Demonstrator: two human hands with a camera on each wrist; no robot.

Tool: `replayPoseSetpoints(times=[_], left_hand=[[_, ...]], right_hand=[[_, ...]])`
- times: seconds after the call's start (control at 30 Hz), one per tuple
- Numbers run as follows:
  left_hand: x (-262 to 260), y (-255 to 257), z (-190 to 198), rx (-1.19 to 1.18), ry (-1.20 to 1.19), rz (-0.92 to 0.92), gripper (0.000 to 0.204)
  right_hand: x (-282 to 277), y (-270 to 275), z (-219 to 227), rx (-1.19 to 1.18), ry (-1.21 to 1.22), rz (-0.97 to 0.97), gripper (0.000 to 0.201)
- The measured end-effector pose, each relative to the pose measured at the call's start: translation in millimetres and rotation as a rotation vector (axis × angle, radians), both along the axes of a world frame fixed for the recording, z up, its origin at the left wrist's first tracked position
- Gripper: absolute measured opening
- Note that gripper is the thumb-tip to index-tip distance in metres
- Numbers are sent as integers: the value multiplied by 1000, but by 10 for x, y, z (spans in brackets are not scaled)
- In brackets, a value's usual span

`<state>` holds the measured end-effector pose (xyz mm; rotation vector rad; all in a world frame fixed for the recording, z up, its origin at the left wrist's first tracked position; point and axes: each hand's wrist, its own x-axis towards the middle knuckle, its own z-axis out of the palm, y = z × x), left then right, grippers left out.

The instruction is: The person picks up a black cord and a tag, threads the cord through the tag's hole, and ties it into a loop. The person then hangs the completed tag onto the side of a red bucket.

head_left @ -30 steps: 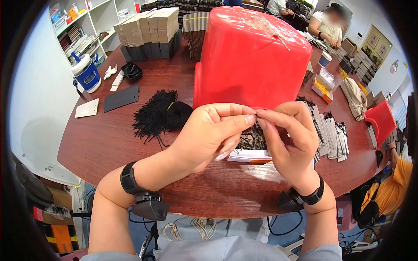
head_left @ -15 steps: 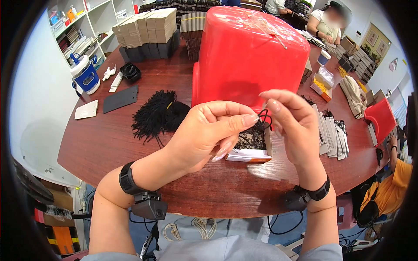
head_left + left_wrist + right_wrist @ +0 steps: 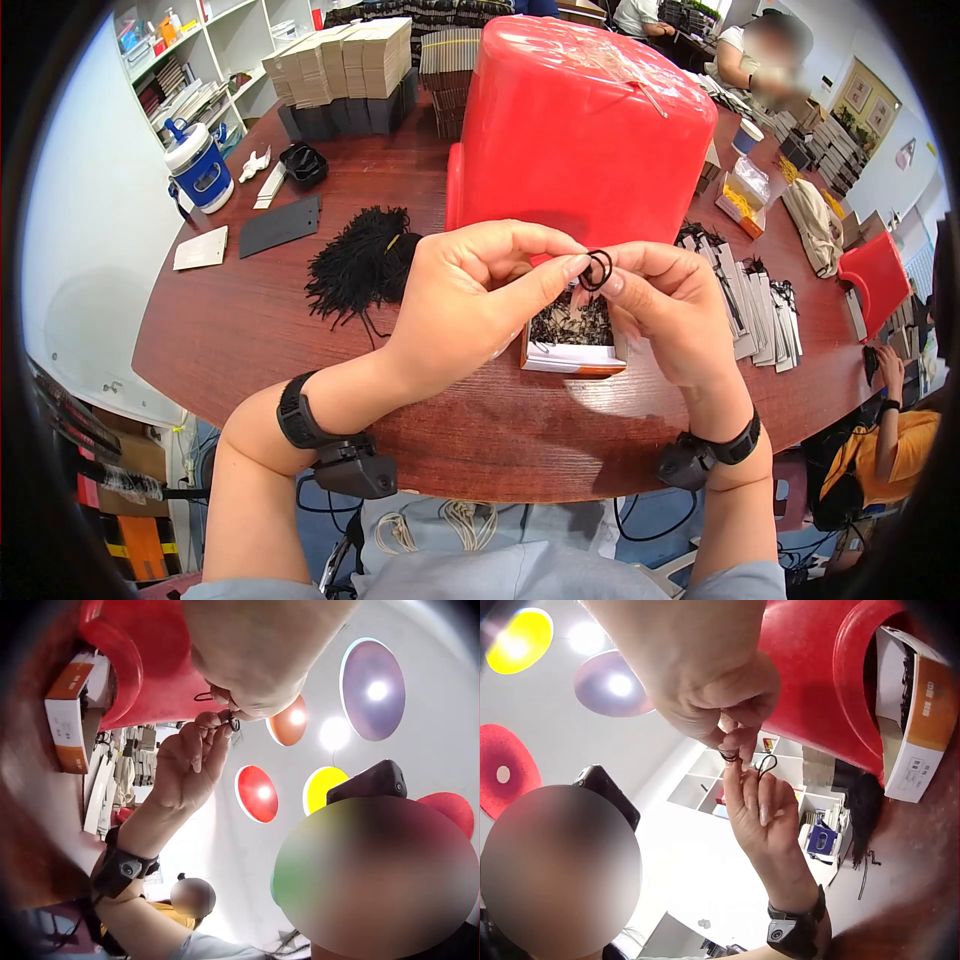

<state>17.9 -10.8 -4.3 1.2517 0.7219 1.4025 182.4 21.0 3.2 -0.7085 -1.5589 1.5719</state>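
A glossy reddish-brown wooden table (image 3: 500,450) fills the room's middle, a large red plastic tub (image 3: 590,140) looming on it. Before the tub, I see the left hand (image 3: 455,300) and right hand (image 3: 670,310) pinching a thin black looped cord (image 3: 609,268) between thumbs and forefingers, above an open white-and-orange cardboard box (image 3: 575,358).

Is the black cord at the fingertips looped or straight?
Looped: in the head view, the black cord curves into a ring between the pinching left hand and right hand.
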Motion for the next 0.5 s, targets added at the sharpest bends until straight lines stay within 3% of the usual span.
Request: replayPoseSetpoints(times=[0.07, 0.2, 0.27, 0.4, 0.43, 0.5], left_hand=[[41, 42, -103, 173, 31, 108, 12], [-4, 6, -46, 154, 194, 78, 11], [3, 6, -52, 285, 326, 223, 10], [-69, -24, 75, 179, 372, 244, 9], [-56, 34, 40, 259, 274, 270, 9], [-108, -50, 158, 174, 333, 250, 9]], right_hand=[[-12, -21, 13, -1, -21, -11, 15], [4, -13, -4, 57, -82, -49, 14], [-15, -27, -15, 118, -78, -85, 12], [12, -15, -7, 212, -40, -115, 2], [32, -17, 16, 212, -40, -115, 2], [72, -27, 75, 195, -105, -34, 6]])
